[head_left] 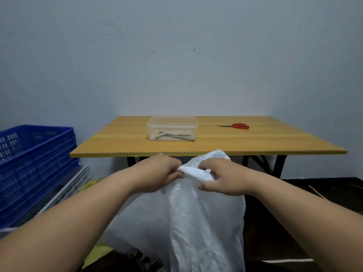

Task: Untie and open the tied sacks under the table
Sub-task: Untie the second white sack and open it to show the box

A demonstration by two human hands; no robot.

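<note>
A white woven sack (196,222) stands on the floor in front of the wooden table (216,146), its top bunched at table-edge height. My left hand (159,173) pinches the left side of the gathered top. My right hand (222,177) grips the right side of the same bunched neck, fingers curled round the fabric. A loose flap of the sack rises behind my right hand. I cannot tell whether a tie is still on the neck.
On the table sit a clear plastic box (172,128) holding some metal pieces and red-handled scissors (236,126). Stacked blue crates (33,165) stand at the left, with a white rack (66,191) and yellow material (94,183) on the floor beside them.
</note>
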